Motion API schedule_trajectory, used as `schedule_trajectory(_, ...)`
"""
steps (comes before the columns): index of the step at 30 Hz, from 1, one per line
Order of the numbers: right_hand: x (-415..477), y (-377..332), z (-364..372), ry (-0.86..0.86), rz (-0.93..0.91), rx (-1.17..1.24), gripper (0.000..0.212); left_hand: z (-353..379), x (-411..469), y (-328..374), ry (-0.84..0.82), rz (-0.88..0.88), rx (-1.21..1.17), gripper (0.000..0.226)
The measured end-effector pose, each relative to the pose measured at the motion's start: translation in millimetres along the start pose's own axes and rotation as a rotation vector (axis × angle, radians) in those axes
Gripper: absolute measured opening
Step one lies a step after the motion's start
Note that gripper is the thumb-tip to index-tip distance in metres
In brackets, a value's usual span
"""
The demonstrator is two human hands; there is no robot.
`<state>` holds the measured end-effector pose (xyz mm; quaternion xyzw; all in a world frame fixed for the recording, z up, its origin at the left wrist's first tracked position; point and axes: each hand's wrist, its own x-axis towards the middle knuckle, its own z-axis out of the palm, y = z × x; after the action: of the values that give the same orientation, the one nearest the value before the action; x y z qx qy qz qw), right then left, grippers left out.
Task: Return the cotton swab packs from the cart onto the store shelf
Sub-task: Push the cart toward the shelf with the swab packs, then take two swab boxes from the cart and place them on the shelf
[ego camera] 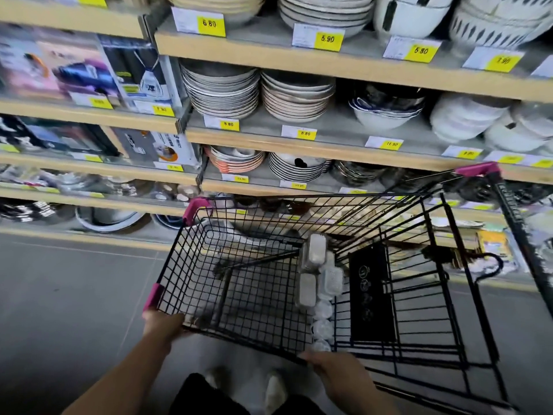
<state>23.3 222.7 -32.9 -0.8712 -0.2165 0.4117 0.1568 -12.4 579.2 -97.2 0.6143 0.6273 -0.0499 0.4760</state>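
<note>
A black wire cart (227, 265) with pink corner caps stands in front of me, tilted in the view. Several clear cotton swab packs (312, 259) lie in a loose row along the cart's floor, near its middle. My left hand (163, 323) grips the cart's near rim at the left corner. My right hand (332, 365) holds the same rim further right, close to the nearest round packs (322, 327). The store shelf (329, 139) rises just beyond the cart.
The shelves hold stacked plates (221, 91) and bowls (386, 112) with yellow price tags; boxed goods (134, 76) fill the left bay. A black panel (371, 292) stands in the cart's right half. Grey floor (59, 295) spreads to the left. My shoes (273, 390) show below.
</note>
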Motion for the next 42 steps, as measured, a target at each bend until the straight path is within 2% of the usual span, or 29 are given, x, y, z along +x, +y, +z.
schedule_trajectory(1,7,-2,6,-0.028,0.04,-0.005,0.044,-3,2,4,-0.016,-0.01,-0.04,0.068)
schedule_trajectory(3,11,-13,10,0.028,0.054,0.007,0.042,-5,12,8,-0.054,0.035,-0.066,0.072)
schedule_trajectory(6,22,-24,16,0.034,0.18,0.016,0.04,-13,31,18,-0.136,0.02,-0.013,0.091)
schedule_trajectory(10,30,-34,26,0.112,0.302,0.052,0.037,-24,55,23,-0.209,-0.021,0.028,0.084)
schedule_trajectory(12,32,-33,30,0.145,0.332,0.095,0.029,-26,60,23,-0.226,-0.035,0.038,0.09)
schedule_trajectory(15,25,-39,23,0.13,0.338,0.132,0.034,-27,77,18,-0.285,-0.011,0.145,0.101)
schedule_trajectory(17,25,-39,19,0.114,0.315,0.207,0.034,-32,75,25,-0.313,-0.023,0.189,0.097)
schedule_trajectory(19,25,-42,11,0.102,0.302,0.324,0.029,-38,66,30,-0.261,0.05,0.332,0.083)
schedule_trajectory(20,26,-41,6,0.113,0.297,0.375,0.027,-40,63,34,-0.188,0.125,0.449,0.085)
schedule_trajectory(22,34,-33,-6,0.189,0.262,0.432,0.041,-43,44,50,-0.074,0.269,0.587,0.089)
schedule_trajectory(23,39,-27,-14,0.258,0.265,0.442,0.053,-41,36,58,-0.075,0.347,0.593,0.087)
schedule_trajectory(24,44,-22,-25,0.322,0.272,0.449,0.058,-38,28,69,-0.101,0.432,0.596,0.085)
schedule_trajectory(26,54,-12,-50,0.417,0.294,0.448,0.055,-22,15,91,-0.177,0.564,0.626,0.084)
schedule_trajectory(32,89,19,-99,0.618,0.364,0.547,0.064,62,-22,149,-0.422,0.756,0.677,0.089)
schedule_trajectory(34,107,28,-105,0.619,0.382,0.546,0.066,87,-29,162,-0.464,0.811,0.695,0.086)
schedule_trajectory(42,194,47,-96,0.542,0.479,0.54,0.088,185,-13,183,-0.66,0.833,0.691,0.085)
